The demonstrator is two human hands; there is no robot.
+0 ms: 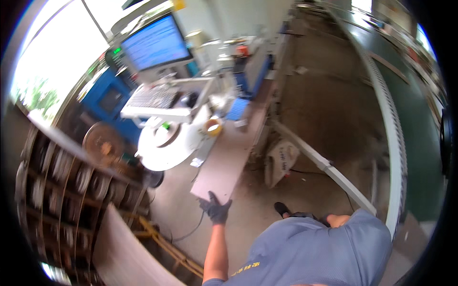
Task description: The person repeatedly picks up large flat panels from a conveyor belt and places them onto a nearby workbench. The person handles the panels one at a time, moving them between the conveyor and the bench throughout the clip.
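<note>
My left hand (215,208), in a dark grey glove, reaches to the near end of a long, narrow pinkish board (222,169). Its fingers are spread, and the fingertips touch or nearly touch the board's end edge. The board runs away from me along a bench, past a roll of yellow tape (213,127) and a blue pad (237,109). Of my right arm only a short bare stretch (338,220) shows below the grey sleeve. I cannot make out my right hand.
A monitor (156,43) and keyboard (151,96) stand beyond a round white table (164,155). At left is a rack (78,178) of round parts, with a leaning panel (121,248). A pale metal bar (310,152) slants to the green conveyor (420,143) at right.
</note>
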